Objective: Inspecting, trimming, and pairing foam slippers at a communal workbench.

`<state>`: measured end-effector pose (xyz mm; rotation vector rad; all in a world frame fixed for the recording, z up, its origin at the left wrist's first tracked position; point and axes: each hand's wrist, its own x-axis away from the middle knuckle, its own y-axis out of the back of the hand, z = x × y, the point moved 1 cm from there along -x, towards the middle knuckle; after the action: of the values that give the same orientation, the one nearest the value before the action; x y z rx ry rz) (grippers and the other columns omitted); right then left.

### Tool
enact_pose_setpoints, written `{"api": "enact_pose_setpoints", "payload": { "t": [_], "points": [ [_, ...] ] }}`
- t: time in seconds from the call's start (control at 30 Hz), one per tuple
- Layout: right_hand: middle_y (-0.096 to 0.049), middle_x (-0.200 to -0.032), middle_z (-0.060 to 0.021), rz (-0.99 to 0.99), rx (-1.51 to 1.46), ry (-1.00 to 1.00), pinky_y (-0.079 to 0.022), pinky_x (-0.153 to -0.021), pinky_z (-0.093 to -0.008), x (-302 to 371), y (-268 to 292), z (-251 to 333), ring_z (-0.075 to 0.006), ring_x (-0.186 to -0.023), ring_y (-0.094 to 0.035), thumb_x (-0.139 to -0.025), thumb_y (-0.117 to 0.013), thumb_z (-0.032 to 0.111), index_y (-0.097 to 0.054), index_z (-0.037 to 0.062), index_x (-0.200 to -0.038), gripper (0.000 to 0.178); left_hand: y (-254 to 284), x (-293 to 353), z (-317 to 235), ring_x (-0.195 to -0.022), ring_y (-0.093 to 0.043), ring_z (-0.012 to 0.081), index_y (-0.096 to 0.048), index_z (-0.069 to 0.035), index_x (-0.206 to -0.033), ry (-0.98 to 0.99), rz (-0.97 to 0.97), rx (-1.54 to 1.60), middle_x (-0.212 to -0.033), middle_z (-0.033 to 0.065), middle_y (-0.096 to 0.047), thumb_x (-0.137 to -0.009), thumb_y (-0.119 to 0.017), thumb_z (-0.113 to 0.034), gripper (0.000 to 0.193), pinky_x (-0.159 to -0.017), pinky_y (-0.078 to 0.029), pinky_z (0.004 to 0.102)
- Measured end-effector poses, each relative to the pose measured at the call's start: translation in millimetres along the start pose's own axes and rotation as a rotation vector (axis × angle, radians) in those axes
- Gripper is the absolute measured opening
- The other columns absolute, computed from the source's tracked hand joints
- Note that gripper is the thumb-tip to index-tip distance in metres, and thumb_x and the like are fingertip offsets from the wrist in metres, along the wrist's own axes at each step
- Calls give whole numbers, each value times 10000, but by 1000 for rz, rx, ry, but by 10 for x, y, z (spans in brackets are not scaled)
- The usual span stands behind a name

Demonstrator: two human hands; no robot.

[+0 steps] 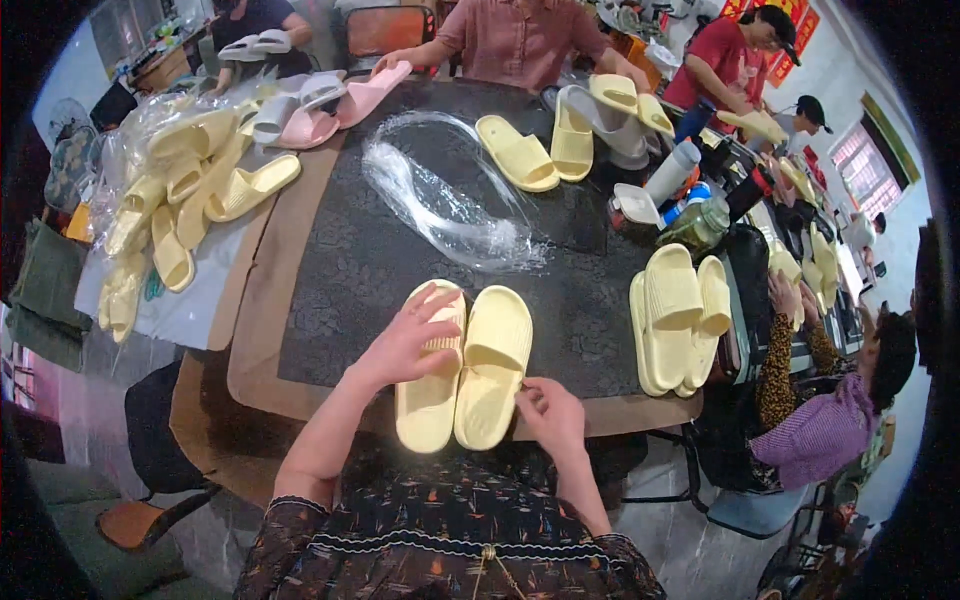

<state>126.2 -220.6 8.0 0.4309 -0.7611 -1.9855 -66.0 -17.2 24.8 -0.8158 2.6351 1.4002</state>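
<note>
A pair of pale yellow slide slippers lies side by side at the near table edge, toes pointing away, heels overhanging it. My left hand (pixel 415 338) lies over the ribbed strap of the left slipper (pixel 425 405), its fingers spread. The right slipper (pixel 497 330) touches its mate along the inner side. My right hand (pixel 550 408) is closed, thumb and forefinger pinching the outer edge of the right slipper near its heel. Past the pair, a crumpled clear plastic bag (pixel 440 205) lies on the dark table mat (pixel 330 300).
Stacked yellow slippers (pixel 672 300) stand to the right, beside bottles and a glass jar (pixel 697 222). A bagged slipper pile (pixel 180 170) fills the left side table. Across the table, a person (pixel 525 40) has a hand at a pink slipper (pixel 370 92). Other people work to the right.
</note>
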Motion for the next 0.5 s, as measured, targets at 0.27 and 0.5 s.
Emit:
{"api": "enact_pose_setpoints", "payload": {
  "t": [0.27,0.5],
  "points": [
    [-642,-770,-60,-85,-58,138,-491,-595,-322,-770,38,344,-187,-630,-602,-822,-700,232,-675,76,-999,237,210,9,113,-1237,-440,349,-649,-77,-1047,123,-245,-73,-1283,140,-524,-804,-686,-190,270,-1044,-356,450],
    [-648,-833,-100,-41,213,276,-511,-701,-424,-1496,-574,421,-297,-807,-641,-786,-673,305,-708,112,-916,236,-58,-643,186,-1132,-514,334,-641,-51,-1086,240,-238,-118,-1140,136,-609,-762,-681,-176,350,-993,-409,410]
  ]
}}
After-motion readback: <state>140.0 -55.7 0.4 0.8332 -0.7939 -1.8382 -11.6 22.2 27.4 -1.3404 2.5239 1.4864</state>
